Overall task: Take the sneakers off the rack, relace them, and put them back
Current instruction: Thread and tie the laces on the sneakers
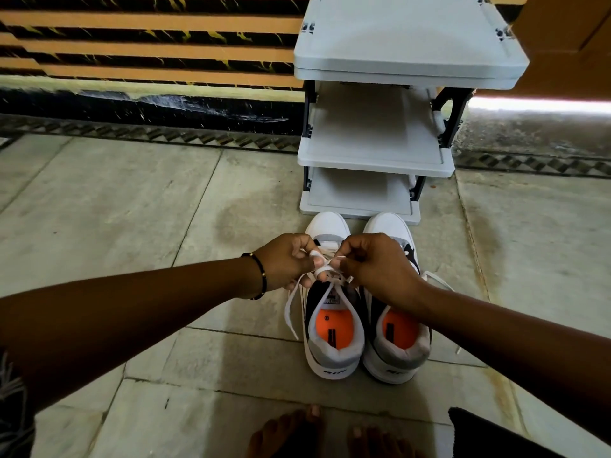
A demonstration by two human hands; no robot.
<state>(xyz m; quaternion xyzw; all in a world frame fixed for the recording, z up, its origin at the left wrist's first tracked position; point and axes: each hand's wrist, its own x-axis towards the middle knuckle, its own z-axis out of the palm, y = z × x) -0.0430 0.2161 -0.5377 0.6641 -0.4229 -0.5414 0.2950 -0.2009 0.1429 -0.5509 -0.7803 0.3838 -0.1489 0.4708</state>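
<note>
Two white, grey and black sneakers with orange insoles stand side by side on the floor, toes toward the rack: the left sneaker (332,335) and the right sneaker (401,342). Over the left sneaker's tongue, my left hand (287,262) and my right hand (373,266) each pinch part of its white lace (325,266). A loose lace end (292,312) trails down the shoe's left side. The right sneaker's lace (436,279) lies loose to its right. The white three-shelf rack (377,160) stands just beyond the toes, with nothing on its shelves.
My bare feet (297,434) show at the bottom edge, beside a dark cloth (496,438) at the lower right. A striped wall (148,44) with a black base runs behind the rack. Grey floor tiles (115,209) spread to the left.
</note>
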